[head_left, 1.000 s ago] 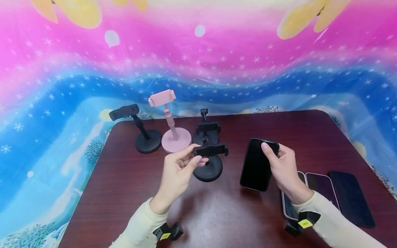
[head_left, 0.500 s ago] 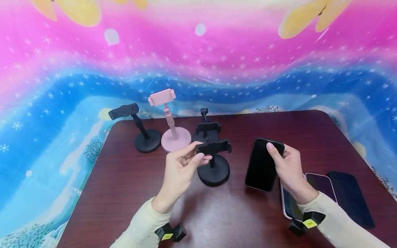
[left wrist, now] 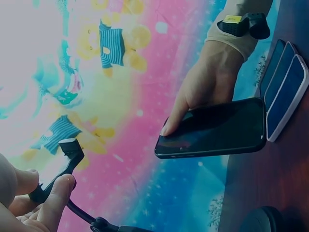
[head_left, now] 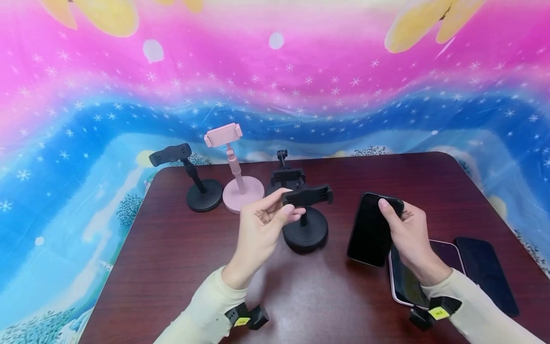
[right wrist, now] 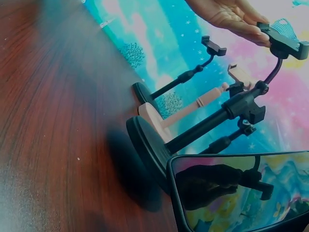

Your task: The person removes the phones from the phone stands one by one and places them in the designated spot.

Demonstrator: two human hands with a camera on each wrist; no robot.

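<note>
In the head view my left hand (head_left: 259, 234) pinches the left end of the clamp on a black phone stand (head_left: 306, 231) between thumb and fingers. The stand's round base points down, and in the right wrist view a dark shadow spreads beside that base (right wrist: 145, 145). My right hand (head_left: 412, 241) holds a black smartphone (head_left: 371, 234), thumb on the screen side, fingers behind it. The phone is tilted, screen towards me, to the right of the stand. Its dark screen (right wrist: 241, 193) reflects a hand and a clamp in the right wrist view. The stand's clamp (left wrist: 58, 171) holds nothing.
Behind, a black phone stand (head_left: 204, 196), a pink one (head_left: 243, 195) and another black one (head_left: 288, 177), partly hidden, stand on the brown table (head_left: 172, 267). Several phones lie at right, including a light-edged one (head_left: 408, 286) and a dark one (head_left: 487, 272). A colourful cloth (head_left: 326, 71) hangs behind.
My left hand has moved right, bringing the black phone stand with it, away from the black stand behind. My right hand and the smartphone have shifted slightly right.
</note>
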